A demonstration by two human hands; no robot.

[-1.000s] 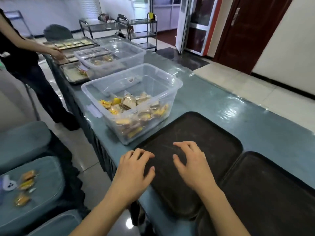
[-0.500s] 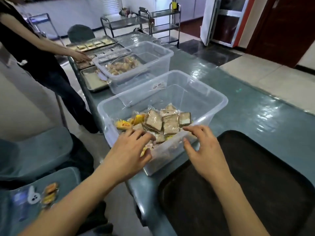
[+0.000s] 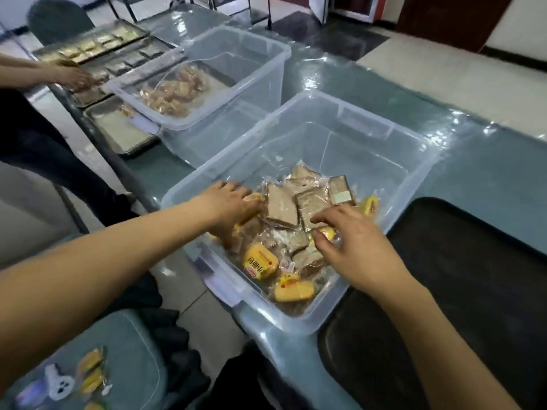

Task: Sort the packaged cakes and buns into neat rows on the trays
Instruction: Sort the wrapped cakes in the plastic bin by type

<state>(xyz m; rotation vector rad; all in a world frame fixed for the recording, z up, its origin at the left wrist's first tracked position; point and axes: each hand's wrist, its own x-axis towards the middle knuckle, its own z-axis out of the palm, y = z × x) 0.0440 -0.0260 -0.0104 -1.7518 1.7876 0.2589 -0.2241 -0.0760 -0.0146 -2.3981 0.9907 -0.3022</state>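
both hands are down in the near bin. left hand, at the pile's 9 o'clock, has fingers curled into the packets, seemingly round a yellow one, though the wrap hides the grip. right hand, at 4 o'clock, pinches thumb and forefinger at a small yellow packet; i cannot tell if it is gripped yet. brown cakes lie loose mid-pile, yellow buns toward 6 o'clock. dark tray sits bare at the bin's 3 o'clock on the table.

better to take one kind per hand, lift clear of the rim, and start a row along a tray edge. slick wrap could slip.

a far bin and another person's hand lie toward 11 o'clock.
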